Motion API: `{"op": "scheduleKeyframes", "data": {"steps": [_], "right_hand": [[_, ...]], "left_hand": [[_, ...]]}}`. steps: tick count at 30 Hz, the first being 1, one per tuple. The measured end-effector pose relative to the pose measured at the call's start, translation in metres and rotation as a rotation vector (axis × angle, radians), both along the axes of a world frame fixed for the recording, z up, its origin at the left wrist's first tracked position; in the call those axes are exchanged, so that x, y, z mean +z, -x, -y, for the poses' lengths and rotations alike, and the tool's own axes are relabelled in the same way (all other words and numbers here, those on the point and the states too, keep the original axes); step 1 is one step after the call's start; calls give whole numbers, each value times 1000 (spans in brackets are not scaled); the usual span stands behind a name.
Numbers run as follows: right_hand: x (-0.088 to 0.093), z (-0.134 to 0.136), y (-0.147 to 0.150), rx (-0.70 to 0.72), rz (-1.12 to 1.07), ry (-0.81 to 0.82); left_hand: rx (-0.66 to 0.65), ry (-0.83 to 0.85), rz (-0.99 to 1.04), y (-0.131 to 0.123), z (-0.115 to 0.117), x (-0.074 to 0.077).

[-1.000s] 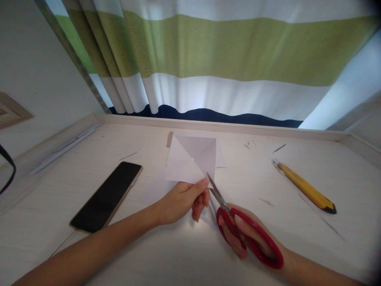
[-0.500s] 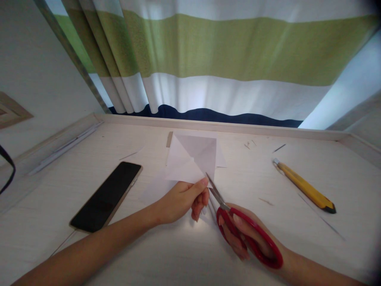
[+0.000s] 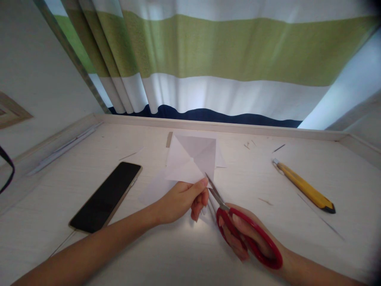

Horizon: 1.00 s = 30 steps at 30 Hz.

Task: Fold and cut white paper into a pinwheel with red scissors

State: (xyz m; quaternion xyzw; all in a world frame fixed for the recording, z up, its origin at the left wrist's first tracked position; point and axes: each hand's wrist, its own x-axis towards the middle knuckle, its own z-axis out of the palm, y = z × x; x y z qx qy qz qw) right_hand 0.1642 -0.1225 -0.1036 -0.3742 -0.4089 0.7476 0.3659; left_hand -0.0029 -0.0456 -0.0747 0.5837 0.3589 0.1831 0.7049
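A square of white paper [image 3: 190, 159], creased along its diagonals, is pinched at its near right corner by my left hand [image 3: 187, 196], thumb on top. My right hand [image 3: 247, 226] has its fingers through the red handles of a pair of scissors [image 3: 222, 204]. The slightly parted blades sit around the paper's corner, right beside my left thumb. Beneath and behind the square, more white paper [image 3: 220, 159] shows at its edges. How far the lower blade reaches under the sheet is hidden.
A black-screened phone [image 3: 107, 196] lies left of my hands. On the right rests a yellow utility knife [image 3: 303, 184], with a thin dark stick [image 3: 279, 148] behind it. Small scraps [image 3: 249, 144] dot the white table [image 3: 178, 258]. A striped curtain [image 3: 223, 51] hangs beyond the raised back edge.
Almost nothing differs. The paper square and scissors tips have shifted very slightly to the left; both hands keep the same grip.
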Motion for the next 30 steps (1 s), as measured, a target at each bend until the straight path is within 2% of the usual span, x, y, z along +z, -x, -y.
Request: {"op": "scheduleKeyframes", "data": {"steps": [19,30], "right_hand": [[7,0,0,3,1,-15],[5,0,-2,5,18,-6]], "left_hand": [[2,-11,3,0,1,2],[-2,-15,0,0,0,1]]}}
